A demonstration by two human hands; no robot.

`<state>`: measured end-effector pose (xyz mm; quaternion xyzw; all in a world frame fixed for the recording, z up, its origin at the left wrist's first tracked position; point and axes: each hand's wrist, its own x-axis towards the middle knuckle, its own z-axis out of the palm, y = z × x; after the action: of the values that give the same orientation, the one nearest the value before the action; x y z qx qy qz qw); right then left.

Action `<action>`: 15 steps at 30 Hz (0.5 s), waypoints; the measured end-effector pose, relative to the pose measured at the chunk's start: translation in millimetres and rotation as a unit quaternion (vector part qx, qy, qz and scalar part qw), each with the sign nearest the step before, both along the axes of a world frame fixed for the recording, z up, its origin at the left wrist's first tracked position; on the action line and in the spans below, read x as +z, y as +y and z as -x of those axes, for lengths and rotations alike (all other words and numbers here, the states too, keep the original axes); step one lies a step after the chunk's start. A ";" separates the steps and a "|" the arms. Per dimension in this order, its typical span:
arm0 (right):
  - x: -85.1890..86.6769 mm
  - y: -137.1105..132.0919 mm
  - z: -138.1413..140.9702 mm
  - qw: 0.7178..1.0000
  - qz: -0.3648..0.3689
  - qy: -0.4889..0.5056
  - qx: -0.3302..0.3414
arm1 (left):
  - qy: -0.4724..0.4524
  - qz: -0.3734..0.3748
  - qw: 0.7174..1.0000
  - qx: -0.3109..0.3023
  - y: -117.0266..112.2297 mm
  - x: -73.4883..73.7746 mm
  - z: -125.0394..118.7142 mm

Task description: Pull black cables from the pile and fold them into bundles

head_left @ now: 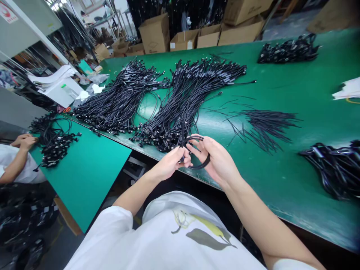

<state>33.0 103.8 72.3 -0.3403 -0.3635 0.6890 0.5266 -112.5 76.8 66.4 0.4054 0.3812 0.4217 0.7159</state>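
Both hands close together at the bench edge: left hand (168,164) pinching a loop of black cable (207,161), right hand (216,159) cradling the loop's far side, just in front of heaped bundles of black cables (185,101) on the green mat (281,180). Best with a light, even grip, loop round and free of kinks. Beyond the far edge, open cardboard boxes (184,40), contents out of sight.
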 end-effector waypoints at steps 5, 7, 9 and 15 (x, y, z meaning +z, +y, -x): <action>-2.9 -18.4 10.9 1.000 0.002 -0.007 -0.006 | 0.165 -0.110 0.976 -0.085 -6.9 -16.2 1.2; -5.4 -23.7 15.6 0.998 -0.024 0.003 -0.053 | 0.225 -0.131 0.958 -0.121 -10.1 -25.1 -1.2; -7.9 -25.3 17.3 0.995 -0.052 0.016 -0.085 | 0.231 -0.123 0.951 -0.167 -13.0 -33.0 -2.9; -12.3 -12.7 3.9 0.989 -0.077 -0.100 -0.073 | 0.028 0.015 0.989 -0.146 -22.6 -36.2 -14.2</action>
<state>29.0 91.1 60.0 -0.3909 -0.4407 0.5814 0.5612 -98.3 54.2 30.2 0.4578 0.3444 0.2954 0.7646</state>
